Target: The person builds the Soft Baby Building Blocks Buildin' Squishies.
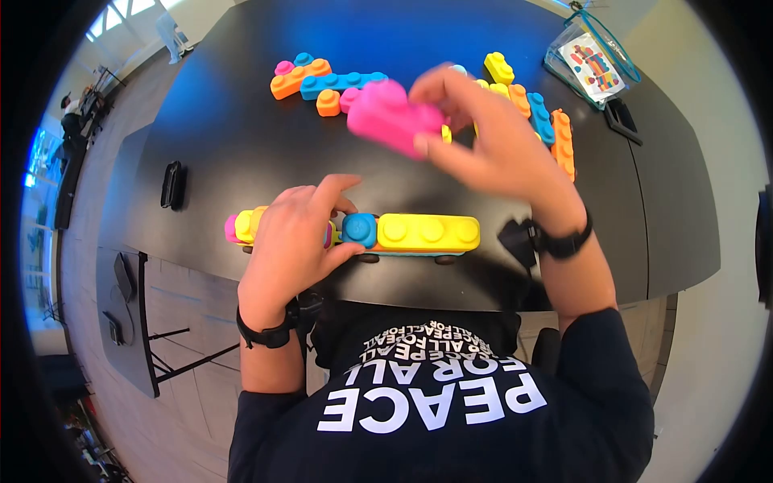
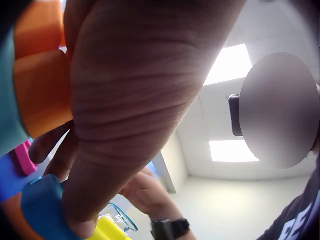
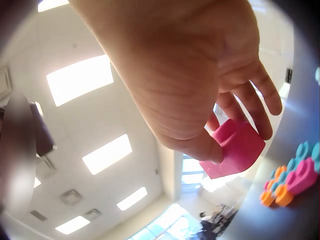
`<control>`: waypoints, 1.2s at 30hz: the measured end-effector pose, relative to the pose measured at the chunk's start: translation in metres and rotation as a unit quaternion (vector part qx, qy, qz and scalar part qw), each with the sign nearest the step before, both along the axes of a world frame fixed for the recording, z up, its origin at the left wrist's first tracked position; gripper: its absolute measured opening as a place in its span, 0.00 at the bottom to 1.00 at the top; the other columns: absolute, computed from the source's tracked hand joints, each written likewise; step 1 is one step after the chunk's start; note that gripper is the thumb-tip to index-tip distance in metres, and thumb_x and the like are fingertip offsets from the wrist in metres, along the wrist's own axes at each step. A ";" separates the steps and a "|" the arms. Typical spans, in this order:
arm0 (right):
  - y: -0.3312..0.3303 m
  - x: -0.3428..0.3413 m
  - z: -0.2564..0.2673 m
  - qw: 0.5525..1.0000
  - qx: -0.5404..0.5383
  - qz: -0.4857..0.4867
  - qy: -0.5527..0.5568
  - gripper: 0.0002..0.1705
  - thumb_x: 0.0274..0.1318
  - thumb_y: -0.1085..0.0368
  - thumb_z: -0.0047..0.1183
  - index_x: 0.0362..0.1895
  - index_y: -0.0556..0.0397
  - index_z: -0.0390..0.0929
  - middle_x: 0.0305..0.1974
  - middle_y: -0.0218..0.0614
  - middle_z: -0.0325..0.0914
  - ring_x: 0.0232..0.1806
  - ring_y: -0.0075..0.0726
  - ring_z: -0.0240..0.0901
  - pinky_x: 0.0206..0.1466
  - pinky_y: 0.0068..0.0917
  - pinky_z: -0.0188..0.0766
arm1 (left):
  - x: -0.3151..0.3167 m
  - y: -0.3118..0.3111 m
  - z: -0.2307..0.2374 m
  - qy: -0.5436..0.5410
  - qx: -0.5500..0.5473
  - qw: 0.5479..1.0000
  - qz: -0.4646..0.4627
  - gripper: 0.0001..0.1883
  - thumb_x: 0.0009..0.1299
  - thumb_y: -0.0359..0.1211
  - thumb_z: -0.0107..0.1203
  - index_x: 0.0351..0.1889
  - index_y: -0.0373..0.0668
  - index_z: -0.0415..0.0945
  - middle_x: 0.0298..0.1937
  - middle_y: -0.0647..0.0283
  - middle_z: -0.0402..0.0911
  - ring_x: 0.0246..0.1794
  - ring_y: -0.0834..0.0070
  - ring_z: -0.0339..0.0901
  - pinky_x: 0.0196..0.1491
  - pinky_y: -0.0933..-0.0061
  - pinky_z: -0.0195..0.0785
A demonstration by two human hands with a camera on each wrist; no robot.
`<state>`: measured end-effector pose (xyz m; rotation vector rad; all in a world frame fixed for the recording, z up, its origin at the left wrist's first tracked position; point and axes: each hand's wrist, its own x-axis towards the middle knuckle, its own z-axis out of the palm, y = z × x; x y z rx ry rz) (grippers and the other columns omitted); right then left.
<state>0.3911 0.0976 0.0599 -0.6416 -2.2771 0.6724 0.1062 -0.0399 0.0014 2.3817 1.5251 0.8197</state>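
In the head view a pink block (image 1: 390, 117) hangs above the table, pinched by the right hand (image 1: 499, 145) between thumb and fingers. The right wrist view shows the same pink block (image 3: 237, 149) held by the right hand (image 3: 185, 75). A row of joined blocks on wheels lies near the front edge, with a long yellow block (image 1: 428, 232) at its right. The left hand (image 1: 294, 237) grips this row, its thumb against the blue block (image 1: 358, 229). Orange blocks (image 2: 42, 92) show beside the left hand (image 2: 130, 85) in the left wrist view.
Behind lie joined orange (image 1: 299, 79) and blue blocks (image 1: 342, 83). At the right rear are yellow (image 1: 499, 68), blue (image 1: 540, 119) and orange blocks (image 1: 563, 145). A clear bag (image 1: 592, 64) stands at the far right. A black case (image 1: 171, 185) lies at the left.
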 end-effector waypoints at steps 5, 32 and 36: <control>-0.065 0.004 -0.032 0.999 -0.014 0.046 0.008 0.24 0.63 0.69 0.73 0.63 0.53 0.87 0.53 0.44 0.86 0.54 0.55 0.87 0.61 0.46 0.85 | 0.006 -0.004 0.011 0.015 -0.044 0.998 0.040 0.48 0.58 0.34 0.88 0.79 0.48 0.76 0.49 0.61 0.95 0.53 0.51 0.90 0.59 0.48 0.80; -0.087 -0.014 -0.087 0.999 0.033 -0.019 0.035 0.28 0.64 0.59 0.79 0.64 0.49 0.83 0.66 0.46 0.83 0.65 0.62 0.83 0.66 0.52 0.83 | -0.006 -0.001 0.004 -0.002 0.019 0.999 -0.040 0.29 0.67 0.41 0.83 0.63 0.42 0.87 0.65 0.58 0.96 0.47 0.52 0.85 0.65 0.50 0.78; -0.086 -0.015 -0.088 0.999 0.045 -0.009 0.029 0.27 0.61 0.62 0.81 0.61 0.50 0.84 0.66 0.44 0.84 0.65 0.61 0.83 0.66 0.51 0.83 | -0.004 0.000 0.006 -0.015 -0.019 0.999 -0.033 0.27 0.65 0.39 0.84 0.60 0.43 0.89 0.59 0.59 0.96 0.43 0.52 0.83 0.62 0.52 0.77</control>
